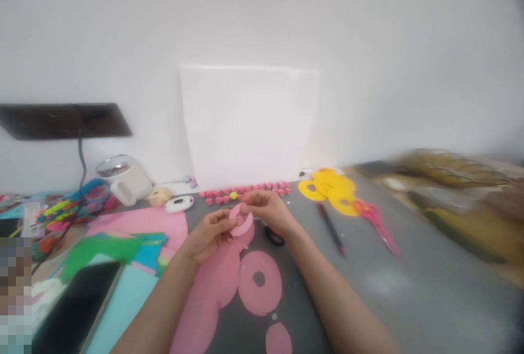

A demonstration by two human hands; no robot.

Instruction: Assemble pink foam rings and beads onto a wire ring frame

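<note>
My left hand [213,232] pinches a small curled strip of pink paper [244,227] between thumb and fingers. My right hand [267,209] meets it from the other side, its fingertips closed at the top of the same strip. Under both hands lies a large pink paper sheet with a scalloped edge [204,299]. Close by on the grey table are a flat pink paper ring [265,294] and a pink oval piece [279,337]. Black scissor handles [275,237] show partly beneath my right wrist. Behind my hands run rows of small pink rolled pieces [223,199] with one yellow piece [233,195] among them.
A white board [249,125] leans on the wall. Yellow paper rings [327,184], pink scissors [379,226] and a dark pencil [332,230] lie right. Left are a phone [77,307], coloured sheets [106,253], a white device [179,204] and a white mug [126,179].
</note>
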